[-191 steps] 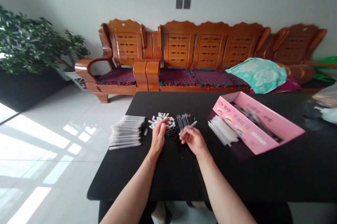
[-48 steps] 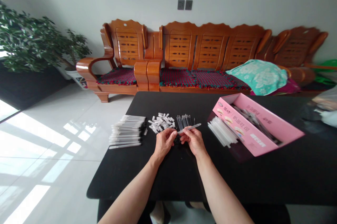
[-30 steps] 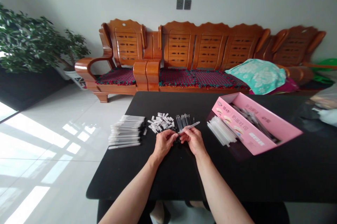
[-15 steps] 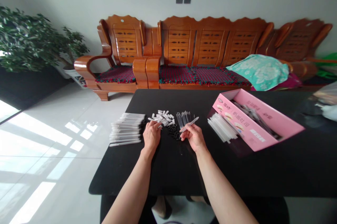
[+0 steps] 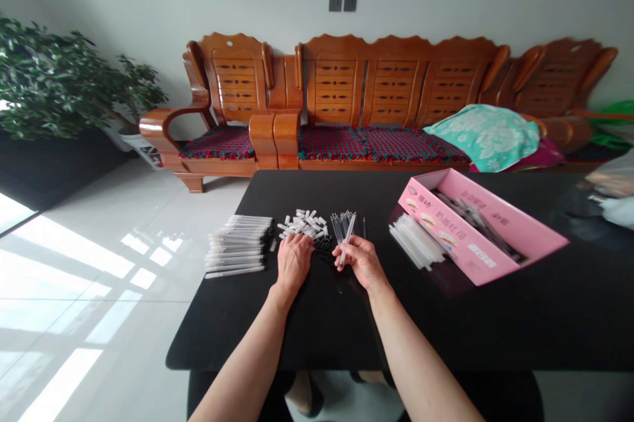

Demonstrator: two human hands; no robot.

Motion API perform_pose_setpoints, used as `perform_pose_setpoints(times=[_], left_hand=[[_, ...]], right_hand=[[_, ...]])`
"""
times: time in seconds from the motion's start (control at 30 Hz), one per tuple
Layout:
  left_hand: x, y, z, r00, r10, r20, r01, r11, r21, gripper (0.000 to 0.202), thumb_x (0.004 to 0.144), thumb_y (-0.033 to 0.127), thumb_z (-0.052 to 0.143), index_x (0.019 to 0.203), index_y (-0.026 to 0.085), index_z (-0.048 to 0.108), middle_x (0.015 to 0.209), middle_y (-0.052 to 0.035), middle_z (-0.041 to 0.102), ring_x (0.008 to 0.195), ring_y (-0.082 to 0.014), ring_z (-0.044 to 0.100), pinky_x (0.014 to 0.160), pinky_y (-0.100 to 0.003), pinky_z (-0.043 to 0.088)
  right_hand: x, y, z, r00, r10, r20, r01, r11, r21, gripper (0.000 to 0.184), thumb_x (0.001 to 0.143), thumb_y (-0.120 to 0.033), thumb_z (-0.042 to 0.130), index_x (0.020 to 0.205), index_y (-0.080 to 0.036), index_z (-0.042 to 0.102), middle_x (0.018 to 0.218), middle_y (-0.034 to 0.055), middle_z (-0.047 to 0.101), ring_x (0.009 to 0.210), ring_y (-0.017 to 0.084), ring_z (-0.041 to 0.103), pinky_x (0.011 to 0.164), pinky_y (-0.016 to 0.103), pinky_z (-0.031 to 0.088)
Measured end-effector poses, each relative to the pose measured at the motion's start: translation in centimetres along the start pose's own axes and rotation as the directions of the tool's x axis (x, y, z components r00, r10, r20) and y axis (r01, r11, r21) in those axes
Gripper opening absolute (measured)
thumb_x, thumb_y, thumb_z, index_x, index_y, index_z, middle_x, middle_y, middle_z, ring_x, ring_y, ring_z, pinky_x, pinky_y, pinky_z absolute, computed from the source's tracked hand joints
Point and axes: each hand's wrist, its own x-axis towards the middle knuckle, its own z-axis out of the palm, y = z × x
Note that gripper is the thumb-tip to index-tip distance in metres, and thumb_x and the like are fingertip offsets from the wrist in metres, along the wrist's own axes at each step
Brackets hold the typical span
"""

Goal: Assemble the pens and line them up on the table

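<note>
My right hand [image 5: 364,262] is closed on a whitish pen [image 5: 348,234], pinched between thumb and fingers and tilted nearly upright; it has no cap on its upper end. My left hand [image 5: 293,263] is palm down with bent fingers pressed together at the edge of a pile of small black pen parts [image 5: 324,251]; its fingertips are partly hidden. White pen caps [image 5: 304,222] lie scattered just beyond the left hand. Behind the right hand is a row of dark pen refills [image 5: 339,224], with one refill [image 5: 364,228] apart from them.
Capped pens [image 5: 238,247] lie stacked at the left of the black table [image 5: 327,336]. On the right, white tubes [image 5: 419,242] lie beside a pink box [image 5: 475,251] with dark slim items inside. A plastic bag [image 5: 617,201] sits at the far right. A wooden sofa [image 5: 396,85] stands behind.
My left hand has moved slightly right, from the white caps to the black parts. The pen in my right hand has turned from slanting right to nearly upright.
</note>
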Motion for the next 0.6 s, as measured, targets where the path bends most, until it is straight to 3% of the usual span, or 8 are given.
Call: perform_pose_setpoints(times=[0.13,0.23,0.3,0.47,0.6], left_hand=[[0.0,0.1,-0.2,0.991,-0.100,-0.083,0.083,0.978,-0.192,0.008,0.086,0.020,0.058,0.090,0.021,0.065,0.089,-0.0057,0.065,0.083,-0.0219,0.059,0.076,-0.033,0.042],[0.1,-0.3,0.2,0.973,-0.216,-0.086,0.159,0.890,-0.428,0.009,0.082,0.022,0.064,0.090,0.021,0.065,0.088,-0.0027,0.064,0.073,-0.0156,0.057,0.068,-0.026,0.043],[0.2,-0.8,0.6,0.953,-0.299,-0.054,0.209,0.774,-0.598,0.016,0.076,0.027,0.072,0.089,0.020,0.066,0.079,-0.0001,0.062,0.063,-0.0120,0.052,0.061,-0.023,0.041],[0.7,-1.6,1.2,0.901,-0.425,0.093,0.257,0.349,-0.901,0.029,0.072,0.038,0.076,0.088,0.015,0.067,0.064,0.0034,0.055,0.051,-0.0067,0.041,0.049,-0.019,0.032],[0.8,-1.7,1.1,0.887,-0.446,0.120,0.242,0.228,-0.943,0.036,0.074,0.040,0.074,0.098,0.014,0.072,0.065,0.0019,0.057,0.056,-0.0074,0.045,0.055,-0.020,0.036]], right_hand=[[-0.1,-0.1,0.1,1.000,0.009,-0.006,-0.009,0.999,-0.042,0.024,0.079,-0.037,0.070,0.081,-0.013,0.067,0.063,0.0034,0.068,0.041,0.012,0.057,0.034,0.020,0.042],[-0.1,-0.2,0.2,1.000,0.006,0.014,-0.005,0.997,-0.074,0.030,0.083,-0.040,0.066,0.092,-0.012,0.070,0.050,-0.0031,0.056,0.033,0.007,0.043,0.030,0.017,0.027],[-0.2,-0.2,0.3,1.000,-0.008,0.020,0.010,0.995,-0.097,0.031,0.084,-0.040,0.065,0.095,-0.011,0.071,0.043,-0.0074,0.046,0.031,0.004,0.032,0.031,0.017,0.019],[-0.2,-0.2,0.2,1.000,-0.012,-0.019,0.009,0.993,-0.118,0.032,0.079,-0.036,0.068,0.098,-0.011,0.073,0.041,-0.0117,0.032,0.035,0.002,0.018,0.034,0.018,0.012],[-0.2,-0.1,0.2,1.000,0.021,0.007,-0.020,0.988,-0.155,0.031,0.074,-0.035,0.070,0.091,-0.010,0.074,0.043,-0.0119,0.028,0.037,0.003,0.016,0.036,0.019,0.010]])
